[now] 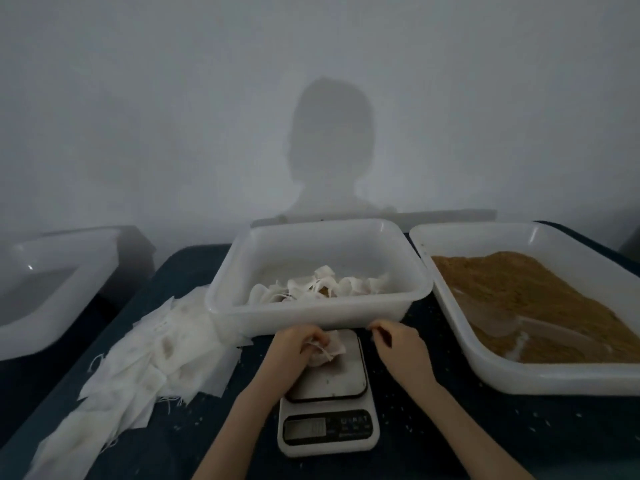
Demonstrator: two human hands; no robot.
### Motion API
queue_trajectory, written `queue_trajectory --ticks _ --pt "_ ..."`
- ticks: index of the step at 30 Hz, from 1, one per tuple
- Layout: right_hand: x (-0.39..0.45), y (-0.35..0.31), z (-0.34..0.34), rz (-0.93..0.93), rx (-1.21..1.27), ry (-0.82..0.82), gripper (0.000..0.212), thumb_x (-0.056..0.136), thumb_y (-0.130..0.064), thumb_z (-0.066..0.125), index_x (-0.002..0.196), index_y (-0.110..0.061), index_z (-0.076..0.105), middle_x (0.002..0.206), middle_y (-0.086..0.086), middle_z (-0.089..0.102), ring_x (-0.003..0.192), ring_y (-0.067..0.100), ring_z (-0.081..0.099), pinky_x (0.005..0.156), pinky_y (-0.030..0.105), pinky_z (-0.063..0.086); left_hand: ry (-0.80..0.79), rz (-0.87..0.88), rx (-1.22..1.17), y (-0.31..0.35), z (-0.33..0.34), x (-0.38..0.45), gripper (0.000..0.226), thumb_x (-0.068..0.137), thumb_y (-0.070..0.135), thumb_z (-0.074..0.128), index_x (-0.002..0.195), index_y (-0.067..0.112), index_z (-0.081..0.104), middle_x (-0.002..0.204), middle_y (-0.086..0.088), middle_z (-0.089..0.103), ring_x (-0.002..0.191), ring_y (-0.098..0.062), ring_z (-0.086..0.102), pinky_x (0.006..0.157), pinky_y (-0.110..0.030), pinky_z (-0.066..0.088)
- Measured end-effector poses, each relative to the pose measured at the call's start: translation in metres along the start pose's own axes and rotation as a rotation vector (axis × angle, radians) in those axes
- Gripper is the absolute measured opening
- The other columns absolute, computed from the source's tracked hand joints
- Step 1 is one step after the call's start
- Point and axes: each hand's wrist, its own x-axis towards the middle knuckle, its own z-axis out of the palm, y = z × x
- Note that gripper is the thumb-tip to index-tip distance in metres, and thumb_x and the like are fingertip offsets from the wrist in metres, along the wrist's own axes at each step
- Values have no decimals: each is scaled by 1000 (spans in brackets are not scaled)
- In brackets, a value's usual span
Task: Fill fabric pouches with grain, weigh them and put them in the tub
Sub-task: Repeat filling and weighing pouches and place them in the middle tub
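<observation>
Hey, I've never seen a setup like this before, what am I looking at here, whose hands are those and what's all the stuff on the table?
There is no machine here. It is one picture from a camera worn on a person's head, looking down at their own bare hands over a dark table.

In the middle stands a small kitchen scale. On its platform sits a filled fabric pouch. The left hand grips the pouch, and the right hand pinches what looks like its drawstring, pulled sideways.

Behind the scale is a white tub holding finished pouches. On the right, a tray holds brown grain. On the left lies a pile of empty pouches, and beyond it another white tub, only partly in view.
</observation>
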Motion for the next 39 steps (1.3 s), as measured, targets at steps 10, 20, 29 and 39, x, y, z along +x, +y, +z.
queue_trajectory --ticks 10,20,29,39 --pt "2 13 6 4 113 -4 24 89 -7 60 88 -30 65 83 -26 59 80 -10 58 70 0 40 76 15 -285 -10 -6 -16 25 88 15 64 97 37 67 97 22 67 94 7 60 82 -7 44" --pt "5 20 6 51 247 76 21 90 -4 58 89 -21 70 80 -15 65 80 -9 60 72 0 41 441 -184 -515 -40 -7 -36 24 93 8 52 87 26 66 83 6 67 75 -2 61 66 -11 48" --pt "6 21 8 46 277 91 22 91 -4 58 86 -23 68 78 -12 66 78 -7 60 70 1 41 515 -348 -223 -49 -3 -34 28 93 10 51 82 34 60 76 14 63 59 2 54 52 -10 39" --pt "5 21 7 54 282 65 22 91 -6 58 86 -25 68 79 -10 66 77 -7 59 69 2 41 466 -356 -13 -48 0 -33 18 92 12 52 92 23 66 79 15 61 73 0 54 58 -13 34"
